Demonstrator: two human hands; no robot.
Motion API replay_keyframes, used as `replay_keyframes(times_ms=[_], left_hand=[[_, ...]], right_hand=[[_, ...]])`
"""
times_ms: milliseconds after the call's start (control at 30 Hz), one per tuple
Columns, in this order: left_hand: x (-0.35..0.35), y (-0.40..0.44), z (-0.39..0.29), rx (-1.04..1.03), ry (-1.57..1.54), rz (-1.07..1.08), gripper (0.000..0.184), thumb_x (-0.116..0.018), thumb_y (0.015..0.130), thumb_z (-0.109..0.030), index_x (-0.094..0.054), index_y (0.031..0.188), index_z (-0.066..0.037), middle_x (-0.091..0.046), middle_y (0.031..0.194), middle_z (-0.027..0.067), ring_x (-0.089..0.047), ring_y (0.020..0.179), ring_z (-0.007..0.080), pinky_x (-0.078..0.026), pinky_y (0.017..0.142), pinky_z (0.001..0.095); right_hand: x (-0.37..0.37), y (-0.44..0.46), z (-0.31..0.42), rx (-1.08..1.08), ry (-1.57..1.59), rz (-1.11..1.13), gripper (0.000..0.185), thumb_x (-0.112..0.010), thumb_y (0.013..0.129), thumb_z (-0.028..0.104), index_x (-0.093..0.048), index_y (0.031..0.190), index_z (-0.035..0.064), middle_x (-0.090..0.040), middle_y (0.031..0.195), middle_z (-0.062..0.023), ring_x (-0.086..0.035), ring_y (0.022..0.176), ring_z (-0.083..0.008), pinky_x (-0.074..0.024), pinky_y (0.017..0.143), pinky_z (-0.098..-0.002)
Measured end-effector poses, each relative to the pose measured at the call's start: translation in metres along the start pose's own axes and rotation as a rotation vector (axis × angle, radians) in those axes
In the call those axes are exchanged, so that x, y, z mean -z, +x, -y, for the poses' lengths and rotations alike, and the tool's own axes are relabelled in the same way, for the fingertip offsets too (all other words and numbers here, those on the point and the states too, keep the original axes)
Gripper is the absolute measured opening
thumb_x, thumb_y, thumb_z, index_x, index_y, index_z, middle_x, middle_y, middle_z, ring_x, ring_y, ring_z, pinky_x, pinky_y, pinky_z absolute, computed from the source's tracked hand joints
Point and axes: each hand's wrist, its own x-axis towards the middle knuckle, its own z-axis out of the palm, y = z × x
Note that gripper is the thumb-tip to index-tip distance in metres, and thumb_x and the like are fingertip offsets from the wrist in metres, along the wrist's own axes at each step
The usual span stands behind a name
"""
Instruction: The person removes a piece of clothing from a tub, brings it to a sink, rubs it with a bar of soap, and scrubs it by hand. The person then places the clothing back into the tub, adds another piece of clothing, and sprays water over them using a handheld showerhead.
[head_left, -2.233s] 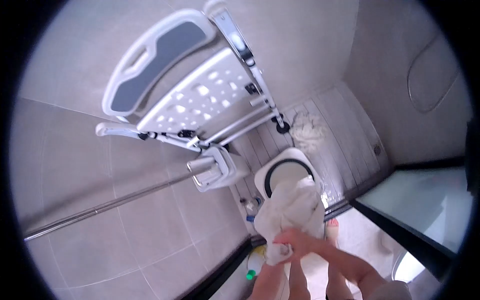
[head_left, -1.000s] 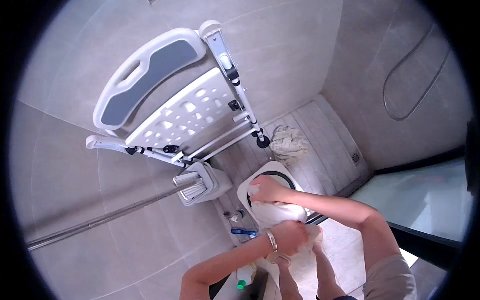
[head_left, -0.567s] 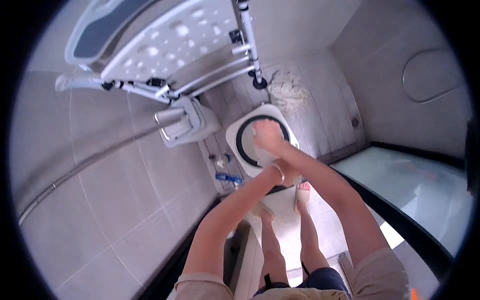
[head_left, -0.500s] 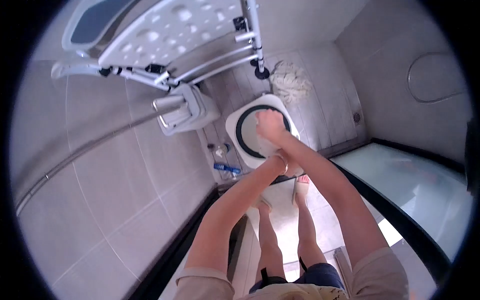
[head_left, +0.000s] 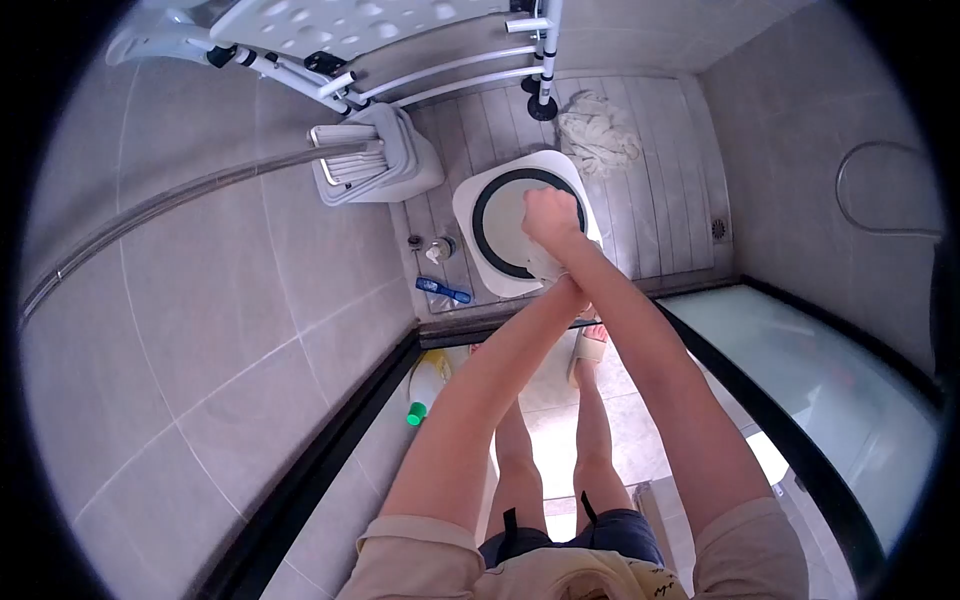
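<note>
My right hand (head_left: 552, 215) is closed in a fist on a white cloth (head_left: 545, 264), above the round black-rimmed opening of a white bucket (head_left: 476, 262). The cloth runs down from that fist toward my left hand (head_left: 586, 309), which is closed round its lower end near the bucket's front edge. My forearms cross there, so most of my left hand and part of the cloth are hidden.
A folded white shower chair (head_left: 350, 30) leans at the back, beside a grey bin (head_left: 412, 165). Crumpled pale fabric (head_left: 600, 135) lies behind the bucket. A blue brush (head_left: 443, 290), a small bottle (head_left: 440, 249) and a green-capped bottle (head_left: 428, 384) are at left. Glass panel (head_left: 800, 350) stands right.
Both hands came together at the front, then my right hand moved over the bucket with the cloth stretched between them and my forearms crossed. The view has tilted down toward my legs.
</note>
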Motion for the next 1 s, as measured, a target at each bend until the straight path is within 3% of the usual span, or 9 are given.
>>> replay_keyframes(times_ms=[200,300,333,433,533,633,733,833,1000], left_hand=[[-0.007,-0.024,-0.006,-0.163,0.046,-0.096,0.025,-0.057,0.07,-0.02,-0.057,0.093,-0.011,-0.053,0.107,0.007,-0.042,0.112,0.0226,-0.026,0.101,0.0351],[0.0,-0.064,-0.002,-0.358,0.279,-0.361,0.024,-0.057,0.069,-0.018,-0.058,0.091,-0.01,-0.053,0.107,0.0075,-0.041,0.115,0.023,-0.025,0.103,0.0359],[0.001,-0.075,0.001,-0.373,0.137,-0.525,0.022,-0.055,0.069,-0.016,-0.057,0.089,-0.009,-0.053,0.107,0.0079,-0.04,0.116,0.024,-0.027,0.102,0.0368],[0.005,-0.104,0.0,-0.195,-0.031,-0.721,0.026,-0.06,0.063,-0.014,-0.057,0.088,-0.009,-0.052,0.108,0.0095,-0.037,0.119,0.0248,-0.029,0.101,0.0378],[0.022,-0.125,-0.007,-0.055,-0.329,-0.752,0.037,-0.067,0.06,-0.015,-0.058,0.095,-0.009,-0.049,0.114,0.0098,-0.042,0.114,0.0248,-0.033,0.097,0.0376],[0.027,-0.129,-0.02,0.27,-1.042,-0.929,0.043,-0.071,0.061,-0.012,-0.056,0.101,-0.008,-0.053,0.109,0.0125,-0.05,0.104,0.0266,-0.041,0.088,0.0364],[0.019,-0.125,-0.003,0.536,-1.814,-0.983,0.038,-0.068,0.074,-0.016,-0.054,0.107,-0.004,-0.061,0.095,0.0075,-0.06,0.085,0.0183,-0.047,0.074,0.0282],[0.031,-0.125,0.006,0.502,-2.272,-1.286,0.038,-0.066,0.077,-0.018,-0.053,0.109,-0.003,-0.06,0.098,0.0063,-0.059,0.085,0.0153,-0.048,0.074,0.0272],[0.052,-0.131,-0.016,0.187,-2.506,-1.276,0.039,-0.059,0.082,-0.024,-0.049,0.114,-0.004,-0.058,0.105,0.0071,-0.057,0.094,0.0188,-0.047,0.081,0.0312]], right_hand=[[0.007,-0.008,-0.024,-0.152,0.17,-0.139,0.024,-0.063,0.063,0.019,-0.065,0.084,0.0072,-0.063,0.083,-0.0182,-0.061,0.078,-0.0323,-0.0492,0.072,-0.0395],[-0.002,-0.002,-0.068,-0.313,0.394,-0.086,0.037,-0.064,0.061,0.022,-0.063,0.092,0.0025,-0.062,0.088,-0.0219,-0.061,0.084,-0.0318,-0.0482,0.075,-0.0371],[-0.004,-0.009,-0.082,-0.346,0.424,-0.195,0.037,-0.065,0.061,0.022,-0.062,0.092,0.0014,-0.062,0.085,-0.0205,-0.062,0.08,-0.0297,-0.0486,0.072,-0.0367],[-0.021,-0.023,-0.125,-0.46,0.669,-0.369,0.036,-0.066,0.062,0.02,-0.06,0.09,-0.0017,-0.063,0.08,-0.0156,-0.062,0.071,-0.024,-0.0492,0.065,-0.0347],[-0.045,-0.032,-0.152,-0.626,1.122,-0.226,0.033,-0.066,0.066,0.021,-0.058,0.088,-0.0026,-0.06,0.077,-0.0079,-0.058,0.065,-0.0181,-0.0485,0.063,-0.029],[-0.05,-0.056,-0.163,-0.647,1.501,0.025,0.031,-0.057,0.075,0.025,-0.058,0.093,-0.0002,-0.061,0.083,-0.0098,-0.06,0.072,-0.0194,-0.0488,0.068,-0.033],[-0.049,-0.093,-0.159,-0.646,1.917,0.123,0.028,-0.052,0.08,0.028,-0.059,0.09,0.0028,-0.062,0.085,-0.0102,-0.06,0.081,-0.0211,-0.0475,0.075,-0.0336],[-0.054,-0.118,-0.154,-0.527,2.148,0.003,0.04,-0.042,0.086,0.041,-0.056,0.1,0.0069,-0.06,0.097,-0.0096,-0.057,0.092,-0.0232,-0.0448,0.083,-0.0372],[-0.046,-0.136,-0.108,-0.351,2.46,0.057,0.058,-0.036,0.085,0.054,-0.047,0.117,0.0072,-0.056,0.109,-0.01,-0.055,0.097,-0.0238,-0.0435,0.085,-0.0391]])
